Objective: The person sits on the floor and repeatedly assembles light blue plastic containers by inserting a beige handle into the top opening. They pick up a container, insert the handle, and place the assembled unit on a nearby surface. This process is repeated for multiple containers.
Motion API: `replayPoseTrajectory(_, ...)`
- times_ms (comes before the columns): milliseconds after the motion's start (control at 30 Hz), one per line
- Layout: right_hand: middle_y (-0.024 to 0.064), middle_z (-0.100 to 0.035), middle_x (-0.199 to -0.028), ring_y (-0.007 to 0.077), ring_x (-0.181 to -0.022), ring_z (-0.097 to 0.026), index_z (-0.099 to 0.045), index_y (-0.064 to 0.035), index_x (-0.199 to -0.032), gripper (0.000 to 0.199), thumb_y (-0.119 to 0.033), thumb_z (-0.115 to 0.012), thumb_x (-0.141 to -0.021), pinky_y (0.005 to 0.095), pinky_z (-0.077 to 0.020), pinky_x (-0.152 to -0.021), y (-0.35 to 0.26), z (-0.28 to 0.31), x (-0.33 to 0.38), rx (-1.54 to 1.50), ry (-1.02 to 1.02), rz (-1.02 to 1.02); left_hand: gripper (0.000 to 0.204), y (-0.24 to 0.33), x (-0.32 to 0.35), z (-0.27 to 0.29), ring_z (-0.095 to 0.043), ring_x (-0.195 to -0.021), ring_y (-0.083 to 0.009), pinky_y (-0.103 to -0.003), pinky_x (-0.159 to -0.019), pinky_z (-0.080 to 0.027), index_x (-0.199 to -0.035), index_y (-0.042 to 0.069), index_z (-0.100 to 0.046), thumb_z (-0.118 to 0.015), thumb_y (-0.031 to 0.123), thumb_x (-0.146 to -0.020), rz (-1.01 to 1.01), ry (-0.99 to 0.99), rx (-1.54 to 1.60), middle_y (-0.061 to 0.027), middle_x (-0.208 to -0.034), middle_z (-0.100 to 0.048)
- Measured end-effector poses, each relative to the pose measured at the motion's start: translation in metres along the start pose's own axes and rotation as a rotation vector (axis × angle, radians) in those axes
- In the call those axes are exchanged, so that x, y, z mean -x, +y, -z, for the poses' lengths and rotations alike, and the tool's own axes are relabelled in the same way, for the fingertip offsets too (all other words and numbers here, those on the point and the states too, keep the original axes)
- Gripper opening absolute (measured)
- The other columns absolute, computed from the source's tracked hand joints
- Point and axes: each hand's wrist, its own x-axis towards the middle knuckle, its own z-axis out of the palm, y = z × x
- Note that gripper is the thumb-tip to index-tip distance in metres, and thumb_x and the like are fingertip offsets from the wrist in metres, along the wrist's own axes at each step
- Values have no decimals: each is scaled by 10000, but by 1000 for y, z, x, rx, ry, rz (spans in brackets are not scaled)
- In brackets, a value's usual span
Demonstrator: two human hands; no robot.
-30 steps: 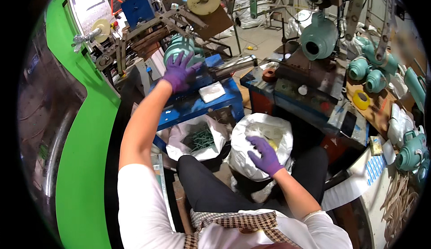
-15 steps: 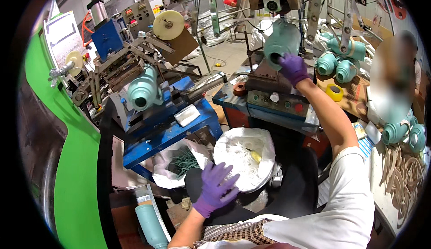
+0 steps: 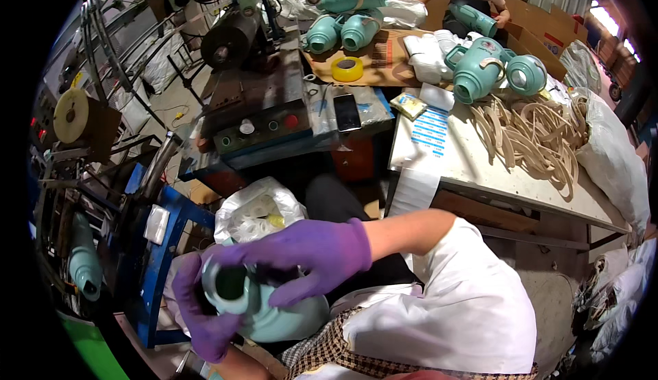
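Observation:
A pale green plastic thermos jug (image 3: pixel 288 318) lies tilted over my lap, its round open mouth toward the lower left. My purple-gloved left hand (image 3: pixel 209 318) is closed round the rim from the left side. Across the top reaches my right hand (image 3: pixel 312 253), also in a purple glove, its fingers curled over the jug's body and neck. The right hand hides part of the jug. A bare dark roller (image 3: pixel 229 41) sits on the machine ahead. Another green jug (image 3: pixel 83 263) is on the machine at the far left.
A white-lined bin (image 3: pixel 260 209) of scraps stands before my knees. On the cardboard are several jugs (image 3: pixel 360 30) and yellow tape (image 3: pixel 347 69). A phone (image 3: pixel 347 113) lies by the control panel. Beige straps (image 3: pixel 534 140) cover the right table. A person (image 3: pixel 473 0) handles a jug behind.
The view has turned right. The jug has come off the machine's roller and down to my lap. My left hand, spread and free before, now holds its rim.

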Motion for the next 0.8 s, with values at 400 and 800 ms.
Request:
replayPoseTrajectory(400, 161, -671, -1145, 348, -1055, -642, -661, -87, -1183, 390, -106, -730, -800, 434, -502, -944, -20, 243, 355, 1790, 957, -485, 463, -86, -82, 89, -636, -1038, -218, -350, -974, -478, -1251, -41, -614, -590, 302, -941, 139, 105, -54, -139, -1194, -660)
replayPoseTrajectory(800, 191, -697, -1143, 396, -1073, -652, -654, -178, -1271, 445, -441, -579, -919, 486, -503, -935, -21, 344, 526, 1610, 1555, -1513, 396, -131, -73, 45, -675, -921, -178, -326, -853, -556, -1199, 35, -641, -578, 360, -982, 464, 106, 292, -90, -1055, -680)
